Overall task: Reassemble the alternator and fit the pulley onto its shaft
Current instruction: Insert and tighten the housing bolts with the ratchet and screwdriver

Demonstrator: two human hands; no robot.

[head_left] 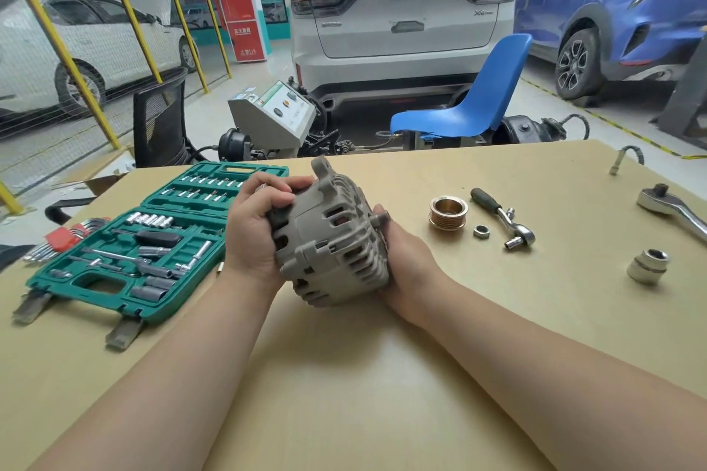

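Fingers (281, 190) of both hands curled around a grey ribbed cast-metal alternator (332, 237) held above the tan table (382, 375) (grooved brass-coloured pulley (447, 213) lay apart, unfitted), where a loosened grip could drop it.

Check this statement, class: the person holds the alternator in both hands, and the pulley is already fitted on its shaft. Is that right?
Not quite. The head view shows both hands, left hand and right hand, holding the alternator, but the pulley lies on the table to its right, beside the nut; the shaft is bare.
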